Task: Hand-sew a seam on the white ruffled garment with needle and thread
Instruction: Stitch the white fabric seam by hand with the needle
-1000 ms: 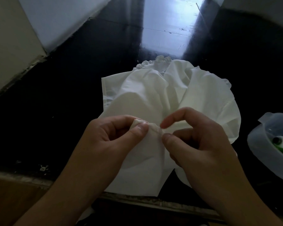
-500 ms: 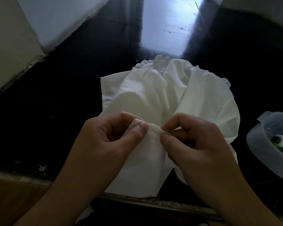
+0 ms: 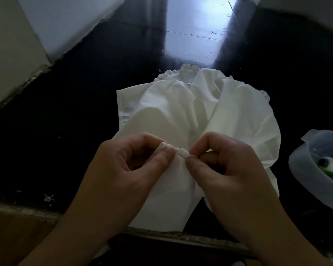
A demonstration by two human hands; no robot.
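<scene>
The white ruffled garment (image 3: 181, 108) lies bunched on a dark glossy surface, its ruffled edge at the far end and its near end hanging over the front edge. My left hand (image 3: 131, 169) pinches a folded seam edge of the garment between thumb and fingers. My right hand (image 3: 225, 169) pinches the same fold just to the right, thumb and forefinger tips pressed together at the cloth. Needle and thread are too small to make out between the fingers.
A translucent plastic container (image 3: 306, 173) holding a green and white tube stands at the right edge. The dark surface (image 3: 75, 121) ends in a worn front edge near me. A pale wall rises at the left.
My right forefinger has curled down from a raised arc and closed against the thumb on the fold. My left hand kept its pinch.
</scene>
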